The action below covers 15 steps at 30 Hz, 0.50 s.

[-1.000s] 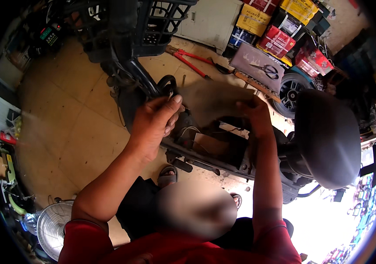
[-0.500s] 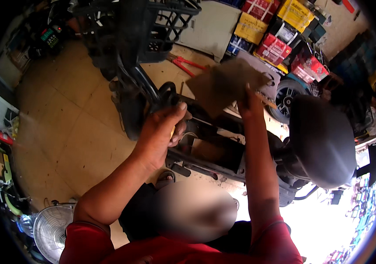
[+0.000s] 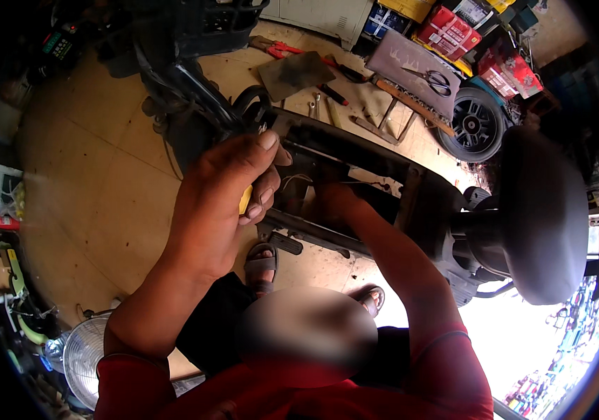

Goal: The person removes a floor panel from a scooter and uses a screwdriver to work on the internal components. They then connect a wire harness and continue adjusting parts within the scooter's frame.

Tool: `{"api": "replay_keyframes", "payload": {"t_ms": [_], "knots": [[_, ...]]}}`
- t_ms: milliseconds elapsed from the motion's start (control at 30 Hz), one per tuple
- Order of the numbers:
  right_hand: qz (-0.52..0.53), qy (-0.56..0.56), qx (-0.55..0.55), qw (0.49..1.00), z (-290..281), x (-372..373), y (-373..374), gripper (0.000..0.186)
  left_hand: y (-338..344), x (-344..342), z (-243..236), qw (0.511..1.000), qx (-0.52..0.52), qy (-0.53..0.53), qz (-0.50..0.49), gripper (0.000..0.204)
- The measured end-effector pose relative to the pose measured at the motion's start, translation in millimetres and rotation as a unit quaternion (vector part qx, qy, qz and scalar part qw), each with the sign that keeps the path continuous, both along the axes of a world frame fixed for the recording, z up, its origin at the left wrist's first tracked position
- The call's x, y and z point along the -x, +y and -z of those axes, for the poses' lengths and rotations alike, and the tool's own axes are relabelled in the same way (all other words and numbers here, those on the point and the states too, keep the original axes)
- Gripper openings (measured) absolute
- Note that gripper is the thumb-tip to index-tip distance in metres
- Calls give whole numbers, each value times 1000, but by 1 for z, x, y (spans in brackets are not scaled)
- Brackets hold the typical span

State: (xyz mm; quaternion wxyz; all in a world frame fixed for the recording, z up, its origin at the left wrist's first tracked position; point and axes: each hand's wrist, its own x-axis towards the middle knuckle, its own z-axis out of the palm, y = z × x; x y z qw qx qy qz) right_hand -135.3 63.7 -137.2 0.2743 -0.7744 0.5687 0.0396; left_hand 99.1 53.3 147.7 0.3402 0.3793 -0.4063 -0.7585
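My left hand [image 3: 233, 185] is closed on a small yellow object [image 3: 245, 201], probably a tool, mostly hidden by the fingers, beside the black front column [image 3: 205, 105] of a scooter. My right hand [image 3: 334, 199] reaches down into the open footboard compartment [image 3: 406, 194], its fingers hidden in shadow near thin cables [image 3: 289, 178]. A dark flat panel [image 3: 294, 75] lies beyond the scooter on red-handled cutters [image 3: 275, 45]. The black seat [image 3: 538, 217] is at the right.
A padded stool [image 3: 408, 66] carrying scissors [image 3: 439, 82] stands behind the scooter, near a wheel [image 3: 467, 122], stacked boxes [image 3: 446, 31] and a grey cabinet [image 3: 317, 14]. Wrenches [image 3: 317, 105] lie on the tiled floor. A metal fan [image 3: 84, 357] stands at lower left.
My right hand has let go of the flat panel, which went up and away to the floor, and has dropped into the compartment. My left hand, still closed, has moved left in view.
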Motion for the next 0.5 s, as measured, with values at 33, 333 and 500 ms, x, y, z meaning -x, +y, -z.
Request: {"api": "replay_keyframes", "payload": {"t_ms": [33,333,500], "knots": [[10,43,13,999,13,-3,-2,33,0,1,0,1000,-2,1,-6,34],[134,119,-55,982,15,-12,-13,33,-5,5,0,1000,24,-15,-10,34],[192,100,-26,976,13,-13,-27,29,-7,5,1,999,6,30,-21,33]]}}
